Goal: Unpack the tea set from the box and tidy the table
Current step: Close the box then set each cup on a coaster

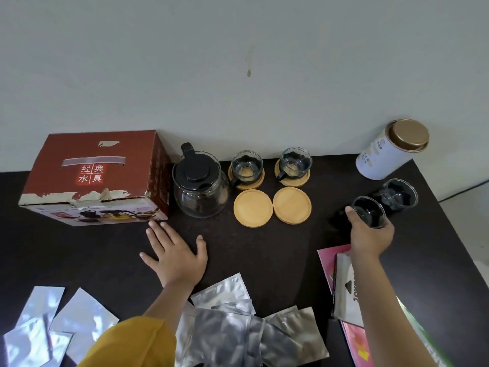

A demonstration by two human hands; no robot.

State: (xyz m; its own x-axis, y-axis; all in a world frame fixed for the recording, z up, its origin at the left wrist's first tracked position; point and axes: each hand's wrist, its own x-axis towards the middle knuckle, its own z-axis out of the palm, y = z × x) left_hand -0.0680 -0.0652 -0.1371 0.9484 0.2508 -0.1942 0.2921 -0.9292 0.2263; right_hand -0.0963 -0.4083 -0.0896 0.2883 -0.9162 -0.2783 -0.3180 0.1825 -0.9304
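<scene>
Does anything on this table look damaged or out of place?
Yes. The red box has torn, peeling paper along its front top edge. Two coasters lie bare while two cups stand off them; the right hand grips a cup.

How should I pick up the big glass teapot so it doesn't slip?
Hold the teapot by its black handle, which sticks up at the back near the wall. Reach over from above, beside the box. The round glass belly looks smooth and too wide for one hand.
</scene>
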